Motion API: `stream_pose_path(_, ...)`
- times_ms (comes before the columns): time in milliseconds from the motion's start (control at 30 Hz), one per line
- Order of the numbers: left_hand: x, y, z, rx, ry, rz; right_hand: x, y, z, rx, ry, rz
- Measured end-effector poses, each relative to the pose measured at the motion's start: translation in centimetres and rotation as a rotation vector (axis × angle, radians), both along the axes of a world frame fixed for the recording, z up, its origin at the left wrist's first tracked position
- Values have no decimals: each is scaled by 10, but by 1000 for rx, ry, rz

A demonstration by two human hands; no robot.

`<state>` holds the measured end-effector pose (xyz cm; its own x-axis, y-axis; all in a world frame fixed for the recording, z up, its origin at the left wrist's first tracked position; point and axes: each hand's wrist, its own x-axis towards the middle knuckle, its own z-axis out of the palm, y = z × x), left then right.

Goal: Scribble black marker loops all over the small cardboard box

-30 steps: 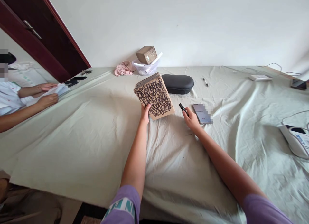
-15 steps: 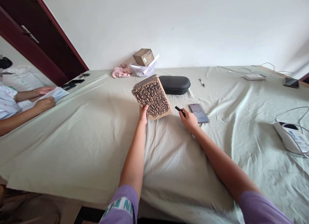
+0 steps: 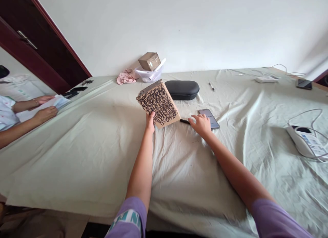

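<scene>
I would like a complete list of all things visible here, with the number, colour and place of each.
cardboard box: 1, brown with black scribbles, in left hand
marker: 1, black, on sheet by right hand
smartphone: 1, dark, under right hand's fingers
second smartphone: 1, dark, far right
hard case: 1, black, behind cardboard box
pen: 1, dark, behind smartphone
plastic tub: 1, clear, at sheet's far edge
small carton: 1, brown, on plastic tub
cloth: 1, pink, beside plastic tub
white devices: 2, white, on sheet at right
door: 1, dark red, upper left
co-worker's hands: 2, holding white paper, far left
left hand: 1, on cardboard box's lower edge
right hand: 1, on smartphone's edge
</scene>
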<state>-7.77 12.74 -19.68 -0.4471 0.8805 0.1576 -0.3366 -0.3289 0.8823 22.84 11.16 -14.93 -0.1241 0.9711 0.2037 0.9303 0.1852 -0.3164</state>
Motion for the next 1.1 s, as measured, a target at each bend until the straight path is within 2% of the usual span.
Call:
stream_pose_path(100, 0, 0, 0, 10, -11, 2, 32, 18, 5, 17, -6, -255)
stream_pose_path(167, 0, 0, 1, 18, -17, 3, 55, 30, 6, -93, -16, -413)
stream_pose_path(200, 1, 1, 1, 20, -21, 4, 65, 35, 6, -156, -22, -440)
stream_pose_path(300, 1, 1, 1, 24, -36, 5, 80, 44, 1, -238, -31, -385)
stream_pose_path(467, 2, 1, -1, 44, -48, 6, 66, 44, -3, -225, -51, -283)
stream_pose_path(733, 0, 2, -4, 65, -41, -13, 54, 42, -4, -180, -69, -386)
stream_pose_path(900, 0, 2, -5, 62, -43, -12, 55, 42, -5, -159, -41, -375)
stream_pose_path(1100, -1, 1, -5, 66, -38, -22, 58, 50, -2, -234, -24, -373)
